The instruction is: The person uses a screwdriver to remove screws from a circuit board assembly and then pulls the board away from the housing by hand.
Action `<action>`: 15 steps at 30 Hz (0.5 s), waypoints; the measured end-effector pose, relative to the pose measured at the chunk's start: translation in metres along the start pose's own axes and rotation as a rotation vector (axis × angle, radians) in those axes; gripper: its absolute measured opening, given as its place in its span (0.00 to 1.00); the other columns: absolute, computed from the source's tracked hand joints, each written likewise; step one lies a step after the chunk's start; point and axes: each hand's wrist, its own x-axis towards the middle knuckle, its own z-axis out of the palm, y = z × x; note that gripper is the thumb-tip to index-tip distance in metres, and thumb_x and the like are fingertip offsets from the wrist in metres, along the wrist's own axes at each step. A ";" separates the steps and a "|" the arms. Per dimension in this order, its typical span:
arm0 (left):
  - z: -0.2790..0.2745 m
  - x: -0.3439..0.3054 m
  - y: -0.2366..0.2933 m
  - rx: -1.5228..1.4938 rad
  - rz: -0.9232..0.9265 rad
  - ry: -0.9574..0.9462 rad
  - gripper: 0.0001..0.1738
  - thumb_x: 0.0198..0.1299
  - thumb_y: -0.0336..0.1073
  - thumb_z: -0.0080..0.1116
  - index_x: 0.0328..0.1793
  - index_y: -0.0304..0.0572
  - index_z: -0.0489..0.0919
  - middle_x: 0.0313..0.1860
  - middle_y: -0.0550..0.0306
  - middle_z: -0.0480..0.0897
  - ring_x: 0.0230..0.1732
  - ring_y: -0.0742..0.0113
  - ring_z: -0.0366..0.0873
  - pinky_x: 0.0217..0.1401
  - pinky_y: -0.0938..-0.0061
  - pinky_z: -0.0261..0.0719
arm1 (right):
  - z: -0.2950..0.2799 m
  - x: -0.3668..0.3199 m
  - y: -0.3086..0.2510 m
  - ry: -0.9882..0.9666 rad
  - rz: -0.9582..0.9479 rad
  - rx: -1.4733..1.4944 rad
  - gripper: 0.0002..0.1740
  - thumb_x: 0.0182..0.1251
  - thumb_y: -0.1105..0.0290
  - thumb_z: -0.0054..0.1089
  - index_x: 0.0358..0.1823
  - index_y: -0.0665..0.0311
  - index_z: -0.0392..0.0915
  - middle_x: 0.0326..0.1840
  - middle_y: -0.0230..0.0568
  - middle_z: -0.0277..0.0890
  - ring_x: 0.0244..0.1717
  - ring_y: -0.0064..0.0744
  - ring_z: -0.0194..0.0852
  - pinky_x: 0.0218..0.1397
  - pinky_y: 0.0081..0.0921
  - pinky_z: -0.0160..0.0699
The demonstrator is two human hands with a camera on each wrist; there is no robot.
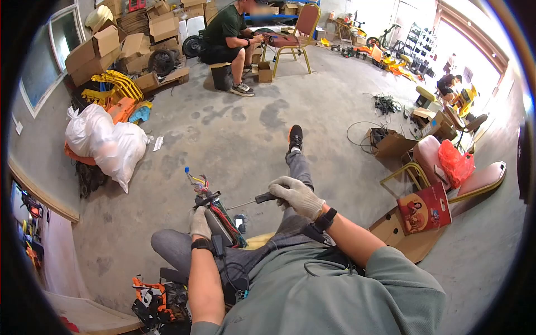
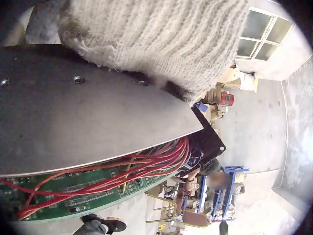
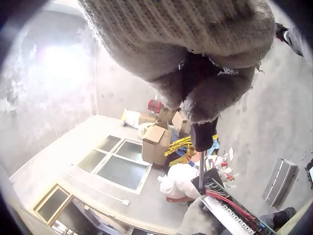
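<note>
I sit on the concrete floor with a long electronic unit (image 1: 219, 219) propped on my lap: a grey metal cover (image 2: 83, 122) over a green circuit board (image 2: 88, 193) with red wires (image 2: 146, 166). My gloved left hand (image 1: 200, 222) grips its lower end. My gloved right hand (image 1: 296, 195) grips the black handle of a screwdriver (image 1: 262, 197). The thin shaft (image 3: 201, 169) points left at the unit's black top end (image 3: 209, 177). A bundle of coloured wires (image 1: 196, 180) sticks out of that end.
A white bag (image 1: 109, 142) lies left, with yellow plastic parts (image 1: 114, 86) and cardboard boxes (image 1: 100, 50) behind. Another person (image 1: 229, 39) sits at the far end by a chair (image 1: 298, 33). A red box (image 1: 424, 209) and cartons stand right. An orange-black tool (image 1: 159, 298) lies by my left hip.
</note>
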 end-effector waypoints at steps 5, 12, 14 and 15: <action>0.017 -0.009 0.010 -0.053 0.042 -0.084 0.17 0.67 0.38 0.64 0.59 0.39 0.87 0.43 0.59 0.85 0.40 0.65 0.84 0.44 0.65 0.84 | -0.001 -0.004 -0.001 -0.073 -0.057 -0.046 0.25 0.77 0.64 0.71 0.68 0.71 0.80 0.43 0.37 0.84 0.36 0.21 0.83 0.38 0.23 0.87; 0.030 -0.048 0.031 0.073 0.047 -0.095 0.20 0.77 0.43 0.55 0.66 0.43 0.85 0.52 0.50 0.91 0.50 0.53 0.92 0.56 0.54 0.91 | 0.010 -0.023 -0.022 -0.090 -0.102 -0.196 0.24 0.76 0.66 0.70 0.67 0.71 0.79 0.39 0.36 0.82 0.33 0.23 0.83 0.38 0.24 0.86; 0.024 -0.033 0.019 0.290 0.149 0.071 0.29 0.64 0.49 0.66 0.64 0.35 0.88 0.52 0.47 0.90 0.51 0.58 0.87 0.57 0.61 0.82 | 0.015 -0.019 -0.022 -0.119 -0.068 -0.174 0.23 0.76 0.66 0.70 0.67 0.71 0.79 0.39 0.36 0.82 0.33 0.23 0.83 0.37 0.24 0.86; 0.036 -0.054 0.035 0.353 0.152 0.126 0.29 0.63 0.48 0.66 0.63 0.34 0.87 0.53 0.47 0.90 0.48 0.58 0.86 0.55 0.61 0.82 | 0.015 -0.018 -0.022 -0.107 -0.075 -0.179 0.23 0.76 0.66 0.70 0.67 0.71 0.79 0.39 0.36 0.82 0.33 0.23 0.83 0.37 0.24 0.86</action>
